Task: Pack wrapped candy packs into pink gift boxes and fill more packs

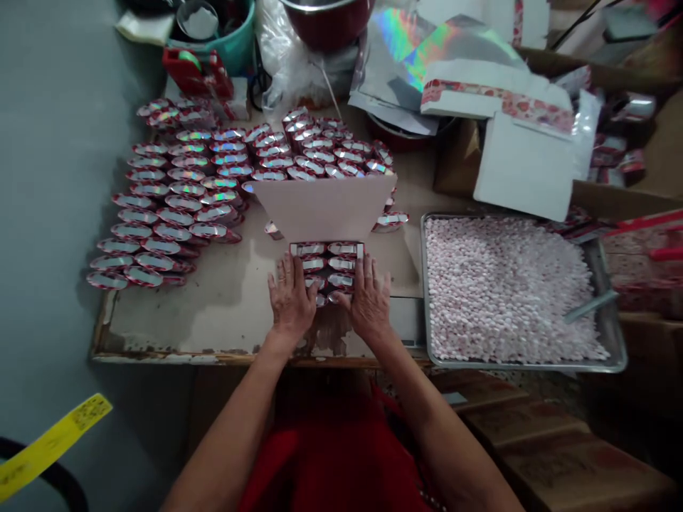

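A small cardboard box with its white lid (325, 206) raised stands before me, filled with two rows of shiny red-and-silver foil packets (341, 264). My left hand (292, 299) grips the box's left side, fingers stretched along the wall and thumb over the nearest packets. On the opposite side my right hand (369, 295) holds the box the same way, its thumb also reaching inward across the front packets. The box's front wall is mostly hidden by hands and packets. Behind and left of the lid, many similar packets (176, 203) stand upright in tight rows.
To the right, a metal tray (427, 284) holds small pale pink-white pieces (501, 299) and a scoop (590, 307). A red tape dispenser (197, 71), a teal basin (242, 35) and flat white cartons (526, 163) lie at the back. Brown cardboard boxes (576, 455) sit below right.
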Action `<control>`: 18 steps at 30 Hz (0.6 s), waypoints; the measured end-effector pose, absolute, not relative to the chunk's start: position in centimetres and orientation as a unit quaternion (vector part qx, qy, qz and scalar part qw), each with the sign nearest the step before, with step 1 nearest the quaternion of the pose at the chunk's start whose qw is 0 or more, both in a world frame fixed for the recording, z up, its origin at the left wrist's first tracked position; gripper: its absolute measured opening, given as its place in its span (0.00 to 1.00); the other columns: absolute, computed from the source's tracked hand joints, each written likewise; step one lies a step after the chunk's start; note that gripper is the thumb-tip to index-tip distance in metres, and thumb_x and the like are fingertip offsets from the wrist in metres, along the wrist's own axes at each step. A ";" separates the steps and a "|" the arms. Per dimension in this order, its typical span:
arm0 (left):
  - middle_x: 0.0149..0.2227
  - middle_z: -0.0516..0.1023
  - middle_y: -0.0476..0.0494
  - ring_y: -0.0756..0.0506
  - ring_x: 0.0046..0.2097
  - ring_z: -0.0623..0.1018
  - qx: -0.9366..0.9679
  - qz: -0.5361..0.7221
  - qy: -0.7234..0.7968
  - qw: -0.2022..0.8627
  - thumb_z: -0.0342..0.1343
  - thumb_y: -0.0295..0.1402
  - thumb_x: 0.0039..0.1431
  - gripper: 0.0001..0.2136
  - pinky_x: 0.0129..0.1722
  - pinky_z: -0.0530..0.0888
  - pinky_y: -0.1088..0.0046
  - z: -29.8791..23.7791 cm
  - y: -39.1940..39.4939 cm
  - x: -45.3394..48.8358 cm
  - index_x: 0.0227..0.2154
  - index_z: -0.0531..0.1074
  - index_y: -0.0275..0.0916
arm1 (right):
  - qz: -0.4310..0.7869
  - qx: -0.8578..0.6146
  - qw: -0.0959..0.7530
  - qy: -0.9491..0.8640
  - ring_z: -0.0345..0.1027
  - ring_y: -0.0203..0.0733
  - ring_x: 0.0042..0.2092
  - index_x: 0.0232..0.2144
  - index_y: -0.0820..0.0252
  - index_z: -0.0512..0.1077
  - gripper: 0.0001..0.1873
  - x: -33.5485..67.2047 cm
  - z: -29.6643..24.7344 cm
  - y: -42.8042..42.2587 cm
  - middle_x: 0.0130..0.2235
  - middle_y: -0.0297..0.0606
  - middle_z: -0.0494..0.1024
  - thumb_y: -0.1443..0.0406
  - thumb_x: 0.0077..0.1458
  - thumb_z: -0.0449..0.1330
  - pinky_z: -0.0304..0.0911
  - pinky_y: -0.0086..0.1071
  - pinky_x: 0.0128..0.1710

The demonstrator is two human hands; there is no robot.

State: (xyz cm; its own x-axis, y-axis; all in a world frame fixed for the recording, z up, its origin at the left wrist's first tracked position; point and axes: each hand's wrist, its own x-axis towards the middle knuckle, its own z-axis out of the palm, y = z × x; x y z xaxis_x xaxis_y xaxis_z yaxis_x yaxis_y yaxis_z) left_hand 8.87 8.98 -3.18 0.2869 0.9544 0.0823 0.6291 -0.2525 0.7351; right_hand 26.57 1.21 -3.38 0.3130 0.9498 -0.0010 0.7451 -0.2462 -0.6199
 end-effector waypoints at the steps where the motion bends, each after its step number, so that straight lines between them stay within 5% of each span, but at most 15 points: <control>1: 0.77 0.50 0.32 0.27 0.78 0.46 0.744 0.273 0.533 0.298 0.57 0.50 0.68 0.35 0.75 0.38 0.37 -3.2 9.4 8.7 0.71 0.63 0.36 | 0.193 -0.770 0.262 -0.548 0.37 0.63 0.78 0.76 0.61 0.51 0.43 26.7 -3.1 1.4 0.77 0.56 0.47 0.44 0.70 0.51 0.29 0.71 0.73; 5: 0.65 0.75 0.34 0.31 0.73 0.64 0.717 0.321 0.520 0.335 0.55 0.47 0.69 0.19 0.74 0.55 0.40 -4.0 12.2 6.8 0.54 0.79 0.42 | 0.255 -0.759 0.345 -0.490 0.64 0.60 0.69 0.60 0.54 0.74 0.26 29.2 -3.0 2.0 0.65 0.52 0.75 0.49 0.72 0.49 0.57 0.63 0.68; 8: 0.57 0.78 0.33 0.35 0.61 0.77 0.646 0.362 0.518 0.428 0.62 0.45 0.62 0.16 0.66 0.71 0.47 -5.0 14.2 5.6 0.47 0.79 0.41 | 0.349 -0.699 0.437 -0.445 0.80 0.54 0.49 0.53 0.55 0.75 0.22 32.6 -4.0 3.3 0.48 0.48 0.84 0.51 0.63 0.61 0.74 0.51 0.53; 13: 0.65 0.72 0.33 0.38 0.63 0.76 0.507 0.390 0.442 0.629 0.72 0.38 0.48 0.42 0.63 0.75 0.56 -5.6 16.8 5.8 0.67 0.63 0.44 | 0.468 -0.610 0.428 -0.474 0.76 0.40 0.35 0.66 0.52 0.64 0.46 36.8 -5.2 6.7 0.52 0.44 0.77 0.58 0.45 0.74 0.76 0.38 0.36; 15: 0.65 0.73 0.34 0.36 0.63 0.76 0.515 0.364 0.403 0.663 0.72 0.37 0.46 0.39 0.63 0.74 0.56 -5.2 17.8 6.0 0.64 0.68 0.43 | 0.479 -0.590 0.403 -0.511 0.75 0.38 0.35 0.66 0.51 0.65 0.46 37.4 -4.8 7.7 0.55 0.45 0.75 0.61 0.46 0.73 0.76 0.36 0.37; 18: 0.60 0.78 0.33 0.33 0.60 0.79 0.575 0.320 0.391 0.644 0.72 0.41 0.48 0.24 0.62 0.75 0.51 -4.3 19.7 5.3 0.48 0.80 0.39 | 0.381 -0.597 0.368 -0.603 0.77 0.42 0.41 0.56 0.52 0.77 0.30 37.5 -3.4 7.9 0.54 0.44 0.77 0.63 0.50 0.71 0.78 0.38 0.44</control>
